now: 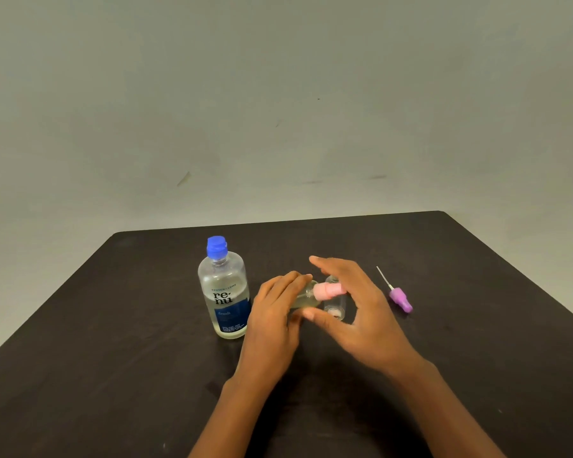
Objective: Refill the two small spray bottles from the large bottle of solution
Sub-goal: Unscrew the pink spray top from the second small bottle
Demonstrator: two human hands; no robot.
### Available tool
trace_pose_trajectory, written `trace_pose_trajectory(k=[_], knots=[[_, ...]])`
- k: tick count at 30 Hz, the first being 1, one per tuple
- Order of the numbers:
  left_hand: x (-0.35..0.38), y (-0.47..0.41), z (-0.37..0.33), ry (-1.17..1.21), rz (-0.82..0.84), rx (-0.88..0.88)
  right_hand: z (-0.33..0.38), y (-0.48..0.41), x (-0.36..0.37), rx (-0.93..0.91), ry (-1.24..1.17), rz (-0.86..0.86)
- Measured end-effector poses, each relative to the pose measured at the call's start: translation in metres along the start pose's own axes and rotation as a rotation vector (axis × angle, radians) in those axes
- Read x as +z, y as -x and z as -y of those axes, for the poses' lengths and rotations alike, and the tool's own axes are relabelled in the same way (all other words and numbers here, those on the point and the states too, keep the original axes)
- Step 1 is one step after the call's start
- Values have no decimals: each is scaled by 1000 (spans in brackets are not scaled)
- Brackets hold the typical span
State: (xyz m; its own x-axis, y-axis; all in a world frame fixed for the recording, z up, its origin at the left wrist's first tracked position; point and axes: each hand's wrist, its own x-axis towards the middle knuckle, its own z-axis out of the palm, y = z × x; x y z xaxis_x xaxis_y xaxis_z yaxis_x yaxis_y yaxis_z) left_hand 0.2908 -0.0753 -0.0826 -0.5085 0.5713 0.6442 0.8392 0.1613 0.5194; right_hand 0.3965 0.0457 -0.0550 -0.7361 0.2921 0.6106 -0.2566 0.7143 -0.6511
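Observation:
The large clear solution bottle (225, 292) with a blue cap stands upright, capped, left of my hands. My left hand (275, 312) grips a small clear spray bottle (306, 297) tilted on its side, holding some liquid; its pink spray head (328, 290) points right. My right hand (351, 302) hovers over that pink head with fingers spread; I cannot tell whether it touches it. Behind the right hand a second small clear bottle (335, 304) stands upright with no top. Its purple spray head (399, 297), dip tube attached, lies on the table to the right.
Everything sits on a dark table (113, 358) whose far edge meets a plain grey wall (278, 94).

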Motion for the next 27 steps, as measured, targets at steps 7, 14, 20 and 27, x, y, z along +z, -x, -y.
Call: trace_pose_trajectory(k=[7,14,20,27], knots=[[2,0,-3,-42,-3,32,-5,3,0,29,104,-149],[2,1,0,-64,-36,26,-6,1,-1,-67,66,-23],[3,1,-2,-70,-8,37,-7,3,-1,22,135,-128],[5,1,-1,-67,-30,23,-8,3,-3,-26,111,-55]])
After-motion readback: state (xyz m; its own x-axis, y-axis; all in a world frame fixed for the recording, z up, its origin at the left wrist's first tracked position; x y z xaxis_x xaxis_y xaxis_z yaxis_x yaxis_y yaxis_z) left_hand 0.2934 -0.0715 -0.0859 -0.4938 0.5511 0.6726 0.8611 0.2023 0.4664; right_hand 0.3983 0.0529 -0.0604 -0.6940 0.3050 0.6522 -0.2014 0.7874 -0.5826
